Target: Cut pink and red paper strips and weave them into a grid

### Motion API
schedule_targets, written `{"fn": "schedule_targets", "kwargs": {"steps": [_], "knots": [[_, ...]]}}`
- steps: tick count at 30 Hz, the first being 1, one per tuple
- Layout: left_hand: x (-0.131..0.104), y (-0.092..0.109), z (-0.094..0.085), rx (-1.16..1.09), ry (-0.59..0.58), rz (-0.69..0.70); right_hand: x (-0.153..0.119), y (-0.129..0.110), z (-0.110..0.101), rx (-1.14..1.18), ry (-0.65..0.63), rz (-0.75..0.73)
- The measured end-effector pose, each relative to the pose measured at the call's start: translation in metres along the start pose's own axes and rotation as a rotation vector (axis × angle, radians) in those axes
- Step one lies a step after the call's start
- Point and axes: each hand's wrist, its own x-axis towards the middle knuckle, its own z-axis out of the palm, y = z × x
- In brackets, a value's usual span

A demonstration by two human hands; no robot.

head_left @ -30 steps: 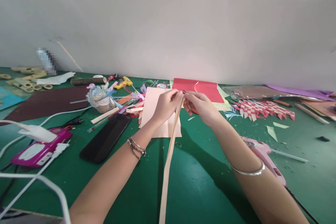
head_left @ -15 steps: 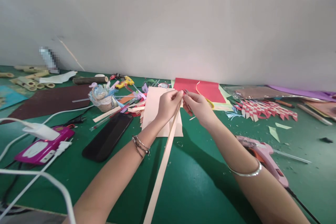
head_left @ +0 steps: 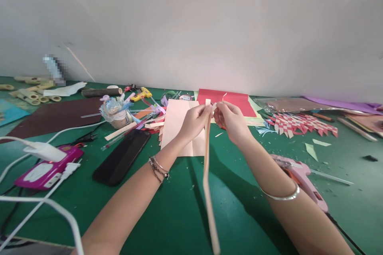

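Observation:
My left hand (head_left: 196, 119) is closed on a long, pale peach strip (head_left: 207, 171), gripped close to its top end. That end pokes up above the thumb, and the rest hangs down past the bottom of the view. Close beside it, my right hand (head_left: 232, 122) is closed in a pinch, with a small pale scrap (head_left: 214, 107) at its fingertips. Whether the scrap joins the strip I cannot tell. Beneath my left hand lies a creased peach paper sheet (head_left: 176, 121). A red sheet (head_left: 243, 103) is behind my right hand.
On the green table (head_left: 167, 215) are a black phone (head_left: 122, 157), a purple power strip (head_left: 49, 167) with white cables, and a yellow glue gun (head_left: 142, 94). To the right lie a pink glue gun (head_left: 303, 177) and a red-and-white woven paper piece (head_left: 299, 124). A pale partition (head_left: 191, 40) stands behind.
My hands have drawn slightly apart, the right one moving right. The strip's top end now shows above my left hand, and its lower part has swung right and turned.

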Motion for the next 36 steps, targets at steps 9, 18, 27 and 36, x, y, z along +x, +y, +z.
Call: {"fn": "schedule_targets", "kwargs": {"steps": [9, 18, 27, 36], "knots": [[-0.0024, -0.0002, 0.0014, 0.104, 0.124, 0.042, -0.0057, -0.0071, 0.0037, -0.146, -0.183, -0.010], [0.0008, 0.0017, -0.0022, -0.066, 0.125, -0.088, -0.0074, -0.0063, 0.0055, -0.144, -0.106, -0.035], [-0.0025, 0.0059, 0.0038, 0.040, 0.050, 0.053, -0.0049, -0.0105, -0.0012, -0.103, -0.076, -0.041], [-0.0010, 0.0022, 0.0014, 0.038, 0.169, 0.027, -0.0096, -0.0091, 0.0030, -0.185, -0.116, -0.053]]}}
